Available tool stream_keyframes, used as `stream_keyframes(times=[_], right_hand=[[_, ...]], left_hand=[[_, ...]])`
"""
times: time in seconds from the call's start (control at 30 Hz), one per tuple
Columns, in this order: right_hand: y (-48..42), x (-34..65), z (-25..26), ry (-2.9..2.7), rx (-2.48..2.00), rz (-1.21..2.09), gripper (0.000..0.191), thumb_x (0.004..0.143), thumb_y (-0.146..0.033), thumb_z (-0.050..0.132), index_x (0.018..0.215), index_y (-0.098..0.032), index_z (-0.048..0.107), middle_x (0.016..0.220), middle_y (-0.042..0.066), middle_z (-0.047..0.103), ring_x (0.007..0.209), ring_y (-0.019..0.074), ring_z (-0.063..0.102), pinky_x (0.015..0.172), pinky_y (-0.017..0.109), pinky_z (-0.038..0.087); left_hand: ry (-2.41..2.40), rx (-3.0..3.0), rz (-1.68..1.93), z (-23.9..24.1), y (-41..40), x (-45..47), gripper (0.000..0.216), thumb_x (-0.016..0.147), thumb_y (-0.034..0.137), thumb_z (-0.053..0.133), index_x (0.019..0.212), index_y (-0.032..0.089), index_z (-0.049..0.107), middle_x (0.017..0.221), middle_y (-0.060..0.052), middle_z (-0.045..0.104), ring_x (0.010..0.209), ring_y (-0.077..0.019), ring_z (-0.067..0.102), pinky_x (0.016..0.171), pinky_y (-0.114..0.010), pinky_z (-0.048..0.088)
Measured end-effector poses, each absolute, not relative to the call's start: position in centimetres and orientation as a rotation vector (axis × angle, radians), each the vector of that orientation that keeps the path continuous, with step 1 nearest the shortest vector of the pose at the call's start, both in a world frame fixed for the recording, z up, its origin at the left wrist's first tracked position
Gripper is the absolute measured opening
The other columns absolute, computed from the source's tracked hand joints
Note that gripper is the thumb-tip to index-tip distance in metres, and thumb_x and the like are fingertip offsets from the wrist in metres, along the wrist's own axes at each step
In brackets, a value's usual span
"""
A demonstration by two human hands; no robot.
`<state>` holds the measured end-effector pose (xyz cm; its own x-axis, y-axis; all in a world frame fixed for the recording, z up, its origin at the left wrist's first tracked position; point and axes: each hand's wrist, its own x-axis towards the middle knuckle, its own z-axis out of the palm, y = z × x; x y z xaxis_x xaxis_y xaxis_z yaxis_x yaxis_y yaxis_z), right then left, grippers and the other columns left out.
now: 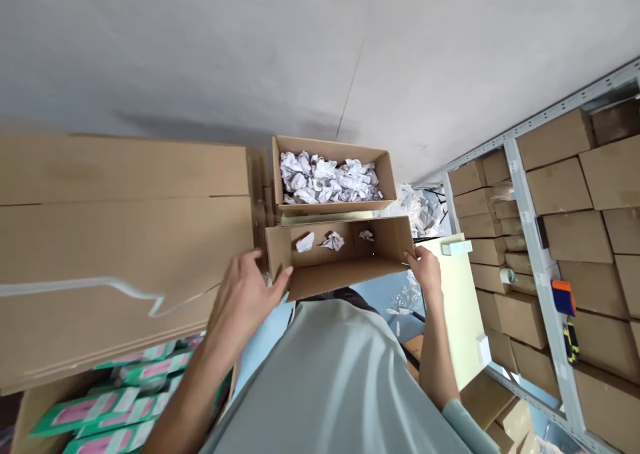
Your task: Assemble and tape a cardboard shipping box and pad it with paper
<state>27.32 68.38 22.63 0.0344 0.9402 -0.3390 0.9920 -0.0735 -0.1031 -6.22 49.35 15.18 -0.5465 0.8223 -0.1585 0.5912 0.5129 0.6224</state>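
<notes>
An open cardboard box (340,272) lies in front of my body, with three crumpled paper wads (333,241) spread on its inside. My right hand (425,269) grips the box's right end, thumb at the rim. At the left end, my left hand (246,286) has its fingers and thumb apart; the thumb overlaps the near left corner, and I cannot tell if it presses on it. Just beyond stands a second open box (330,209), filled with crumpled white paper (327,177).
Large flat cardboard (125,241) takes up the left side. Below it, a carton holds green and pink packages (117,407). Metal shelving (525,207) stacked with brown boxes stands on the right. A pale yellow board (457,307) and plastic wrap (423,211) lie nearer.
</notes>
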Motion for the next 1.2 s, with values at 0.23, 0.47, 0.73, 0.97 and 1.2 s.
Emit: stream_keyframes(times=[0.23, 0.47, 0.73, 0.97, 1.2], right_hand=[[65.7, 32.8, 22.3, 2.085, 2.208, -0.575, 0.027, 0.104, -0.035, 0.066, 0.079, -0.025, 0.063, 0.074, 0.005, 0.072, 0.075, 0.0232, 0.066, 0.067, 0.029, 0.031], [58.1, 49.3, 23.6, 1.902, 2.55, -0.682, 0.037, 0.104, -0.04, 0.062, 0.073, -0.028, 0.046, 0.065, 0.0, 0.06, 0.064, 0.0209, 0.054, 0.065, 0.03, 0.029], [47.7, 68.7, 24.0, 1.379, 3.044, -0.686, 0.034, 0.103, -0.045, 0.058, 0.075, -0.028, 0.05, 0.067, 0.002, 0.065, 0.065, 0.0231, 0.059, 0.065, 0.031, 0.032], [42.6, 77.4, 22.8, 0.863, 3.26, -0.547, 0.033, 0.1, -0.047, 0.058, 0.074, -0.027, 0.054, 0.069, 0.004, 0.066, 0.069, 0.0244, 0.062, 0.065, 0.031, 0.032], [43.9, 79.6, 21.9, 0.625, 3.304, -0.507, 0.035, 0.102, -0.05, 0.056, 0.075, -0.027, 0.056, 0.065, 0.003, 0.064, 0.064, 0.0233, 0.058, 0.064, 0.031, 0.031]], left_hand=[[2.364, 1.358, 0.352, 17.8, 48.3, -2.4, 0.021, 0.098, 0.045, 0.042, 0.089, 0.028, 0.05, 0.09, -0.012, 0.064, 0.093, -0.0384, 0.068, 0.082, -0.048, 0.055], [2.153, 1.811, 0.425, 20.4, 54.5, 10.0, 0.027, 0.101, 0.043, 0.039, 0.102, 0.025, 0.059, 0.105, -0.014, 0.07, 0.102, -0.0372, 0.069, 0.09, -0.048, 0.055], [1.708, 2.137, 0.356, 20.6, 61.9, 33.2, 0.039, 0.103, 0.046, 0.04, 0.112, 0.022, 0.07, 0.116, -0.017, 0.073, 0.108, -0.0388, 0.07, 0.095, -0.05, 0.056], [1.262, 2.363, 0.277, 19.3, 67.0, 47.4, 0.028, 0.1, 0.038, 0.046, 0.108, 0.022, 0.068, 0.117, -0.019, 0.072, 0.116, -0.0398, 0.068, 0.107, -0.052, 0.055], [1.009, 2.401, 0.345, 17.0, 73.6, 54.1, 0.025, 0.1, 0.037, 0.048, 0.109, 0.023, 0.068, 0.125, -0.02, 0.07, 0.129, -0.0411, 0.063, 0.118, -0.056, 0.049]])
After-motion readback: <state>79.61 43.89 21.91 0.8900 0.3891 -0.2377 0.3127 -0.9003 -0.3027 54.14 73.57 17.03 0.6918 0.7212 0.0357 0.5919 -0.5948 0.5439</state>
